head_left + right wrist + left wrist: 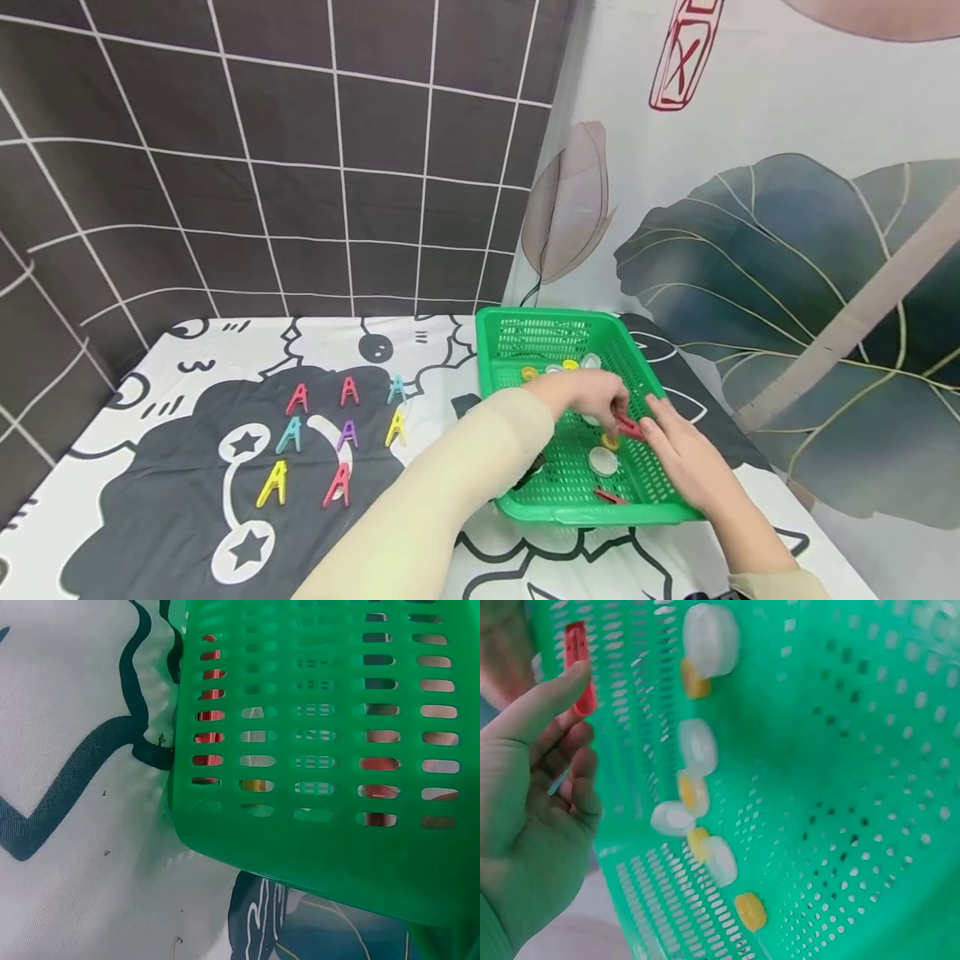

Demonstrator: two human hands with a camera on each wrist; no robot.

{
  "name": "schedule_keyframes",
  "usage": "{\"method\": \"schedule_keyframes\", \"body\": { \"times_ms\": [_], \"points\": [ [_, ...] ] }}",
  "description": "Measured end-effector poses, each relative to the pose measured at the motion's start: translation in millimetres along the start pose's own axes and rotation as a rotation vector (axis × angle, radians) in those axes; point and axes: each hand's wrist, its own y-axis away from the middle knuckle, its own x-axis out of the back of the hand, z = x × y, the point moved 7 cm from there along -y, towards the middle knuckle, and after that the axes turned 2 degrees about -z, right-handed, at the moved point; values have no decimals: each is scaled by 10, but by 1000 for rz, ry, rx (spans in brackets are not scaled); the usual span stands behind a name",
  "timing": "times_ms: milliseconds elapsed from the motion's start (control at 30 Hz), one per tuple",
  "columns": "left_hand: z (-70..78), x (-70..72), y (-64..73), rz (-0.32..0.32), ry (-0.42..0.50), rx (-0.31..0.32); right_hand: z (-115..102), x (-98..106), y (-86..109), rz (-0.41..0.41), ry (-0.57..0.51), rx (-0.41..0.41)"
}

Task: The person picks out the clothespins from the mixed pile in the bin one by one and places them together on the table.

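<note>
My left hand (596, 396) reaches into the green basket (555, 515) and pinches a red clothespin (628, 427) between thumb and fingers. In the left wrist view the same clothespin (577, 664) sticks out past the thumb, close to the slotted basket wall. My right hand (686, 458) lies over the basket's right rim, its fingers fairly straight and the fingertips near the far end of the clothespin. A second red clothespin (610, 497) lies on the basket floor near the front. The right wrist view shows mostly the outside of the basket wall (300, 847).
White round caps (603, 461) and yellow caps (528, 373) are scattered in the basket. On the patterned cloth (172, 517) to the left, several clothespins stand in rows, among them a purple one (347, 435) and a yellow one (273, 483). A tiled-pattern curtain (285, 150) hangs behind.
</note>
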Motion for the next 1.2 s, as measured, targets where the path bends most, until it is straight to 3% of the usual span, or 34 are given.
{"method": "schedule_keyframes", "body": {
  "times_ms": [200, 433, 733, 833, 967, 1200],
  "points": [
    [-173, 288, 128, 191, 126, 77, 48, -32, 38, -1, 4, -17],
    [-248, 442, 299, 231, 134, 109, 77, -79, 70, -4, -3, -15],
    [-401, 768, 629, 328, 113, 112, 103, -108, 79, -11, -5, -27],
    [-477, 825, 825, 363, 88, 138, 96, -116, 79, -6, -10, -16],
    [-597, 864, 1204, 435, 95, 182, 57, -99, 64, 8, -7, 17],
    [-770, 867, 1849, 584, 238, 221, 5, -41, -3, 5, 26, 19]
  ]
}}
